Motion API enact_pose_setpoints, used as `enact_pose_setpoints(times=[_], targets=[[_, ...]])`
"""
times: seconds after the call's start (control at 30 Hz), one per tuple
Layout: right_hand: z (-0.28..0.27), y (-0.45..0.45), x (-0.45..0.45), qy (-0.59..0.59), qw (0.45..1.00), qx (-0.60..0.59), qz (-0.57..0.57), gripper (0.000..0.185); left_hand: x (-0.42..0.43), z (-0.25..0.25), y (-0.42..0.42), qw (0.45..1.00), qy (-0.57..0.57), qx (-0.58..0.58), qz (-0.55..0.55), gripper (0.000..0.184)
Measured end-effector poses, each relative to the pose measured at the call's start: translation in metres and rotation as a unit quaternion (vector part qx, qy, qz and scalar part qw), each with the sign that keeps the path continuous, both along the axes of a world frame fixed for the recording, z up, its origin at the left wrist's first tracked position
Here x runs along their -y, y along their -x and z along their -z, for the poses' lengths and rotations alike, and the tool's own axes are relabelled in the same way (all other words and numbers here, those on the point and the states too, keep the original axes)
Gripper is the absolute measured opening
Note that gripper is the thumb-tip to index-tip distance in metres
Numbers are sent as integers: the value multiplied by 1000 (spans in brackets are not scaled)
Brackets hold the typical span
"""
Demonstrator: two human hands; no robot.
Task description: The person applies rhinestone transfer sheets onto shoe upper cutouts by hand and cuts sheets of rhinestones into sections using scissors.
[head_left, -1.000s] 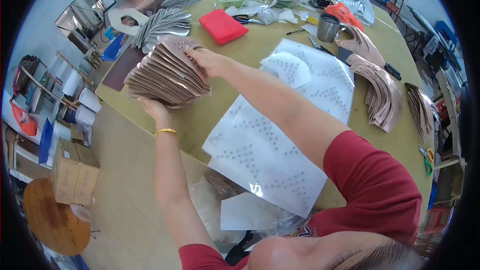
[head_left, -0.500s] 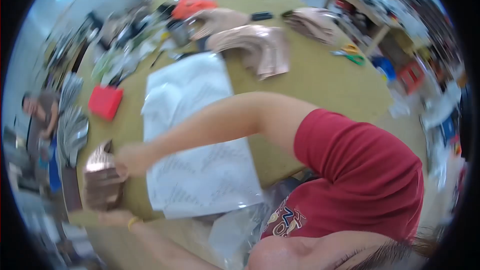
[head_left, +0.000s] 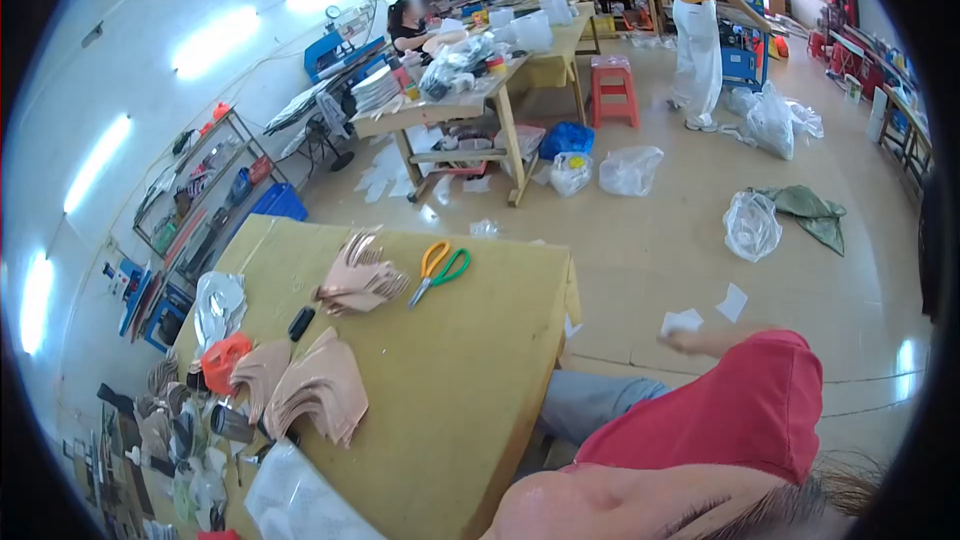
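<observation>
Right hand (head_left: 688, 341) right of centre in the frame, at the end of a red sleeve (head_left: 715, 405), well apart from the worktop (head_left: 450, 360); small and blurred, fingers apart or together impossible to tell, no held item discernible. Left hand out of view, state impossible to tell.

On the worktop, lower left of the frame: three fanned stacks of copper-pink pieces. Upper stack (head_left: 362, 280) near the far edge, just beside scissors (head_left: 440, 272) with one orange and one green handle, blades toward lower left. Large stack (head_left: 322, 390) below, with small stack (head_left: 262, 376) close on its left. Black item (head_left: 301, 324) between upper stack and large stack. Farther left, orange-red bag (head_left: 225, 363), clear plastic (head_left: 220, 306) and dark cup (head_left: 232, 424). White sheet (head_left: 300, 500) at the bottom, cut off by the frame.

Upper right, standing person (head_left: 695, 0) in an orange top; red stool (head_left: 613, 92) to the left, on the floor.
</observation>
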State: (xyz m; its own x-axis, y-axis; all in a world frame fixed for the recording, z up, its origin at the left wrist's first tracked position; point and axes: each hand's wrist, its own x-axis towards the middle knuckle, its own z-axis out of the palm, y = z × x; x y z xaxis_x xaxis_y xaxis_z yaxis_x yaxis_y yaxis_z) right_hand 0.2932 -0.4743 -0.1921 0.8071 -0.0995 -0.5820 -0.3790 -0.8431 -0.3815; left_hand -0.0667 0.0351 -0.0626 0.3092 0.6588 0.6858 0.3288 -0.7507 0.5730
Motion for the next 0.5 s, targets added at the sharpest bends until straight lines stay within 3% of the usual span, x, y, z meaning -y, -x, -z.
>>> enact_pose_setpoints(times=[0.07,0.2,0.27,0.37,0.5], targets=[[42,54,40,34,993,-111,-4,44,15,22,-12,1000,17,-8,23,43],[91,133,16,-67,966,-242,-58,44,31,58,-17,997,21,-8,77,43],[89,153,-30,-119,953,-266,-85,44,24,74,-13,994,3,1,110,44],[94,164,-82,-163,947,-259,-95,44,35,59,-34,991,50,-52,112,44],[80,159,-94,-142,962,-233,-28,44,28,43,-69,982,100,-108,115,43]])
